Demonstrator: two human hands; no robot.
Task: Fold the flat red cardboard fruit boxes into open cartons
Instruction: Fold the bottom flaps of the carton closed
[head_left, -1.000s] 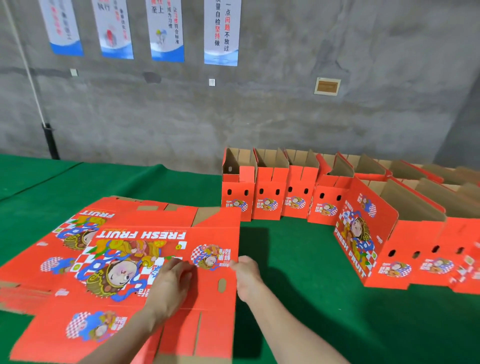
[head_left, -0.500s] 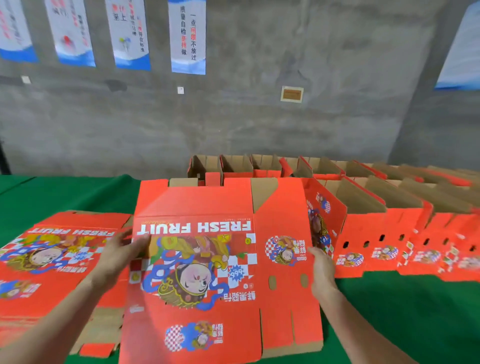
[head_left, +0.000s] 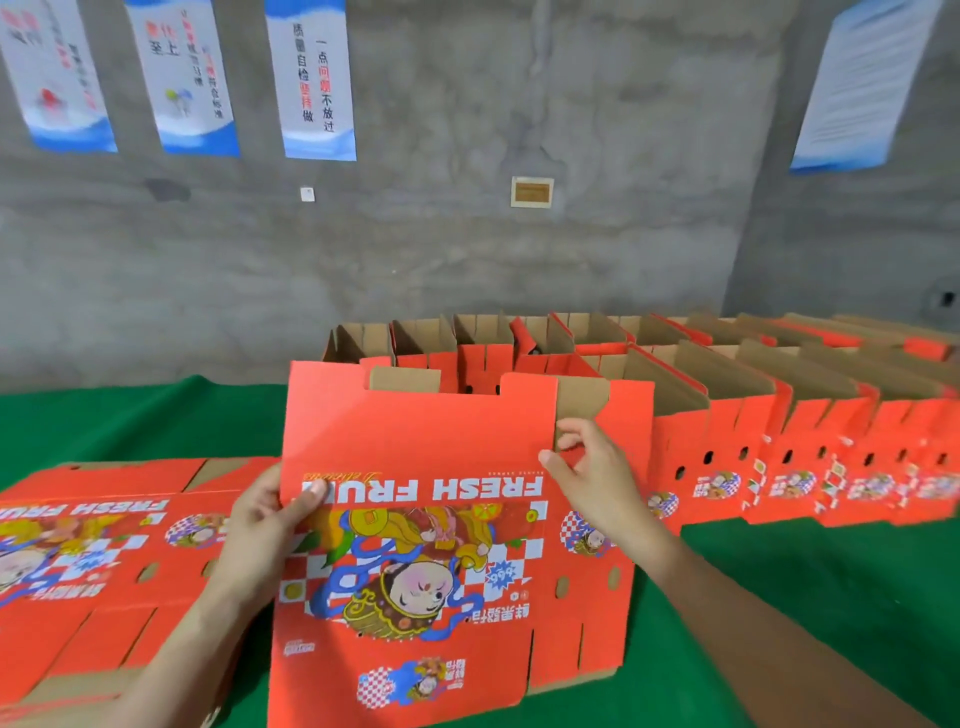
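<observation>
Our left hand (head_left: 265, 525) pinches the left edge of a flat red printed cardboard fruit box (head_left: 441, 545), held upright over the green cloth table (head_left: 779, 597). Our right hand (head_left: 592, 478) grips its upper right fold. Flat red blanks (head_left: 104, 551) stacked left; folded open red cartons (head_left: 727, 415) rowed behind.

Green cloth on the desk (head_left: 810, 587), stretching out under and past everything. Behind it, a rough grey concrete wall (head_left: 519, 260) with four hanging posters (head_left: 317, 83), a small white switch (head_left: 307, 194) and a framed little plaque (head_left: 532, 192).
</observation>
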